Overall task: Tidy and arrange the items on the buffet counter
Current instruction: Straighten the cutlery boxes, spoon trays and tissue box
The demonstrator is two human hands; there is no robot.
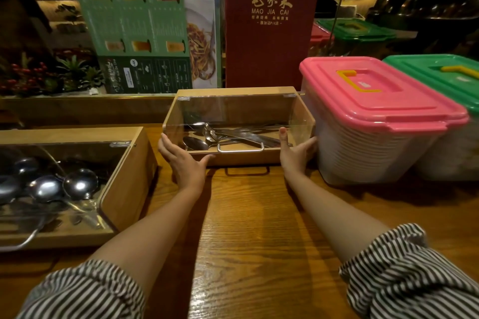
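A wooden cutlery box with a clear hinged lid and a metal handle stands at the middle of the wooden counter. Spoons and other metal cutlery lie inside it. My left hand grips its front left corner. On the opposite side my right hand holds the front right corner, thumb up against the clear lid. A second wooden box holding several round ladle-like spoons sits at the left.
A clear tub with a pink lid stands right beside the box, and a green-lidded tub beyond it. A red menu board and green menu cards stand behind. Plants sit at back left.
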